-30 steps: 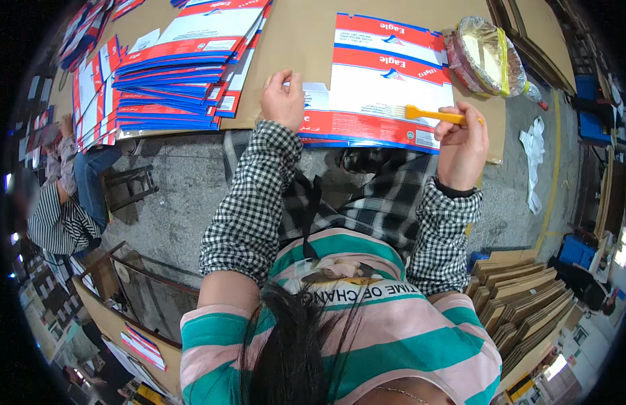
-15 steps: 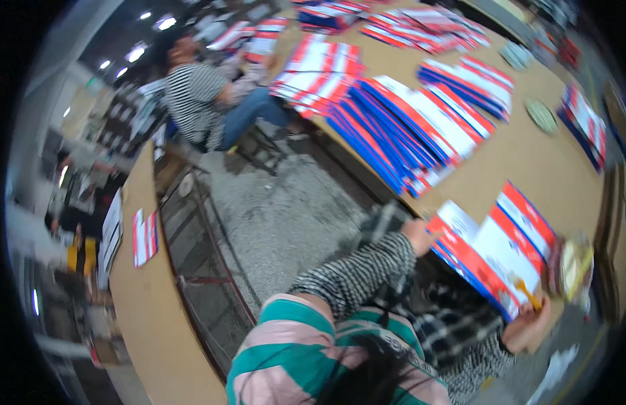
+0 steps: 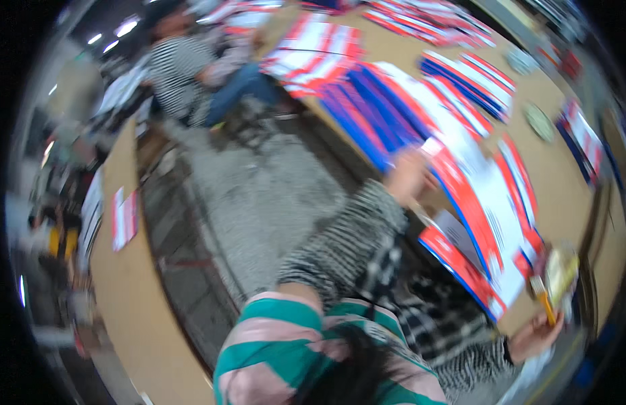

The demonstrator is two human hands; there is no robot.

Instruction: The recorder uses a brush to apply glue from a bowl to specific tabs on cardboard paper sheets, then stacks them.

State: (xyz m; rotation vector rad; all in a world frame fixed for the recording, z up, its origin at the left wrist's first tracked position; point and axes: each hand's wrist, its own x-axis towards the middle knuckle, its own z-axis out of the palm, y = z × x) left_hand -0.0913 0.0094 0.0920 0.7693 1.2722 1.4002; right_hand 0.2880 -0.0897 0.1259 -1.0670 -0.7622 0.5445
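While the right hand (image 3: pixel 533 337), out at about four o'clock, stays closed around the handle of an orange-handled brush (image 3: pixel 547 305), the brush's bristles point up to the near side of a plastic-wrapped tub (image 3: pixel 564 271); whether they touch it cannot be told. Closer to the middle, at half past two, the left hand (image 3: pixel 409 177) lies at the near corner of an upper carton sheet (image 3: pixel 480 202) in red, white and blue — blur hides whether its fingers are clamped on that sheet or only rest against it. That sheet slants over part of a lower carton sheet (image 3: pixel 465 275), which lies at about four o'clock along the near edge of the tabletop (image 3: pixel 562 192). A stack of carton sheets (image 3: pixel 387 118) sits at one o'clock, just beyond the left hand, and a co-worker (image 3: pixel 181 81) in a striped top sits between ten and eleven. The step in hand looks like laying one sheet over another, with the brush kept to the side. As a judgement, the next move calls for lining up the upper sheet's edges with the lower one's — and keeping the bristles clear of the printed faces meanwhile.
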